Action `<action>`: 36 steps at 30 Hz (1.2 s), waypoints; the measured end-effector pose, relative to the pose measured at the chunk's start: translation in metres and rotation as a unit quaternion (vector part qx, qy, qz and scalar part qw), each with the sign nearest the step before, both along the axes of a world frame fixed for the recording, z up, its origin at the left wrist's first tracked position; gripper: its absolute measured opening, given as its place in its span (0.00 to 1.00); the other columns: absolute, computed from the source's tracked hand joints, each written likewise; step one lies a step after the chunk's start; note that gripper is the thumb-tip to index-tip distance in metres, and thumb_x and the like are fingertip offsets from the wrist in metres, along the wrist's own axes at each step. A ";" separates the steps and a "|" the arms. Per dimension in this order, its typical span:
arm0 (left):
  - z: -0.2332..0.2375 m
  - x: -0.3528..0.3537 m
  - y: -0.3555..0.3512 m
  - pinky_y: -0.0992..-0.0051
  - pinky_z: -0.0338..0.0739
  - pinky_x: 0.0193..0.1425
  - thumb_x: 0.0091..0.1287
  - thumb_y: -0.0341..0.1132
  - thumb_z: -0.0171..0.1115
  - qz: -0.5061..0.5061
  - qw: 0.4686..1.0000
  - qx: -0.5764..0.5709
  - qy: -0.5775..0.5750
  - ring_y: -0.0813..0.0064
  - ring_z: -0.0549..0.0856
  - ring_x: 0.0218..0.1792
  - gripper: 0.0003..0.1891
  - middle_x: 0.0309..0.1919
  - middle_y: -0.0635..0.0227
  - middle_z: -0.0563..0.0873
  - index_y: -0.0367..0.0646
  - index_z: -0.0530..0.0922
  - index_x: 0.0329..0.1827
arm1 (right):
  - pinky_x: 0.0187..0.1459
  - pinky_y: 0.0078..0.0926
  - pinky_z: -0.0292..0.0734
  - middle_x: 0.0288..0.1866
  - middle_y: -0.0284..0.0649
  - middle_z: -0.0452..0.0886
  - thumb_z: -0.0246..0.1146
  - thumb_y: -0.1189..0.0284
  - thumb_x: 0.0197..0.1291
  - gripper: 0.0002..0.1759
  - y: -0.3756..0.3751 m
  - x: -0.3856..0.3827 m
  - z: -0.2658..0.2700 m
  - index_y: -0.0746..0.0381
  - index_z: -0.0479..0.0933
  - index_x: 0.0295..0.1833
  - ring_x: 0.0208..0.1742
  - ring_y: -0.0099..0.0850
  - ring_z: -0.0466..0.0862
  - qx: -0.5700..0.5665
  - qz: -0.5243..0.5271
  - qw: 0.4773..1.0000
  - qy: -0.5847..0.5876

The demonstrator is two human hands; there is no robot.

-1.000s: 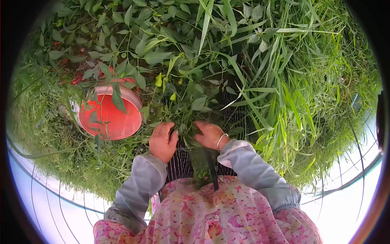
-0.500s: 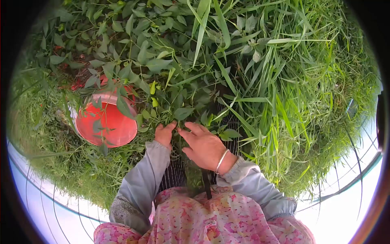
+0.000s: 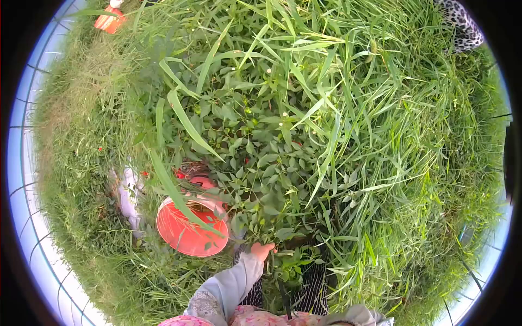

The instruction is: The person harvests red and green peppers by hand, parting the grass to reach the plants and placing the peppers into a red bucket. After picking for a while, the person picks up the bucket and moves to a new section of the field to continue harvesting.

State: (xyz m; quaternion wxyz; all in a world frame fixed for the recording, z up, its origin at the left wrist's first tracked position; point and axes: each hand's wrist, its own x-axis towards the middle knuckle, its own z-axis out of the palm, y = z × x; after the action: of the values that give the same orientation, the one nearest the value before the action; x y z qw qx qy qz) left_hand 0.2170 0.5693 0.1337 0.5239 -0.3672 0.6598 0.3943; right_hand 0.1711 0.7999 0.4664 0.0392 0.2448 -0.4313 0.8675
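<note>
My left hand (image 3: 262,251) reaches into the base of a leafy green plant (image 3: 266,163) that looks like a pepper plant. Its fingers are closed among the leaves, and what they hold is hidden. A grey sleeve (image 3: 234,282) covers that arm. The right sleeve (image 3: 356,315) shows at the bottom edge, but my right hand is out of sight. Just left of the plant, a red bucket (image 3: 187,233) lies tilted with its mouth towards me; a few leaves show in front of its inside.
Tall grass (image 3: 380,136) crowds the right side, and long blades hang over the bucket. A white bag-like thing (image 3: 130,201) lies left of the bucket. Far off stand an orange-red container (image 3: 110,20) at upper left and spotted cloth (image 3: 465,27) at upper right.
The view has tilted up, showing more of the field. My right hand has left the plant and dropped back out of view. My left hand stays at the plant.
</note>
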 end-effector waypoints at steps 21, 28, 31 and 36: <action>-0.040 -0.038 -0.059 0.69 0.77 0.38 0.43 0.38 0.73 -0.132 0.983 0.106 0.064 0.66 0.84 0.33 0.23 0.34 0.56 0.86 0.28 0.80 0.37 | 0.25 0.37 0.68 0.20 0.41 0.75 0.58 0.66 0.63 0.14 -0.033 -0.021 0.054 0.62 0.77 0.26 0.23 0.40 0.76 0.088 0.157 0.977 0.115; 0.043 -0.039 -0.009 0.68 0.78 0.40 0.44 0.37 0.70 -0.137 0.981 0.083 0.114 0.65 0.84 0.33 0.22 0.33 0.54 0.85 0.35 0.81 0.43 | 0.37 0.24 0.74 0.31 0.35 0.81 0.56 0.64 0.64 0.12 -0.024 0.053 -0.013 0.61 0.76 0.45 0.32 0.27 0.80 0.238 0.093 0.925 -0.283; 0.087 -0.049 0.015 0.69 0.78 0.41 0.47 0.37 0.68 -0.258 0.942 0.096 0.193 0.65 0.84 0.34 0.20 0.33 0.57 0.85 0.39 0.81 0.44 | 0.43 0.20 0.75 0.37 0.33 0.82 0.56 0.67 0.65 0.13 -0.006 0.095 -0.017 0.62 0.75 0.51 0.39 0.21 0.80 0.230 0.146 0.889 -0.367; 0.143 -0.047 0.025 0.69 0.76 0.41 0.56 0.45 0.63 -0.479 0.782 0.217 0.333 0.64 0.84 0.35 0.16 0.31 0.61 0.85 0.47 0.82 0.42 | 0.46 0.20 0.75 0.39 0.35 0.83 0.55 0.69 0.64 0.12 0.016 0.150 -0.038 0.63 0.76 0.50 0.42 0.22 0.81 0.382 -0.006 0.797 -0.468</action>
State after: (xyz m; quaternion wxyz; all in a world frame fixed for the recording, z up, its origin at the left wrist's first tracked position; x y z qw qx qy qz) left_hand 0.1697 0.5944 0.2763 0.4586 0.2744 0.7810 0.3230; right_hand 0.3208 0.8159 0.4279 -0.2586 -0.1983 -0.6947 0.6413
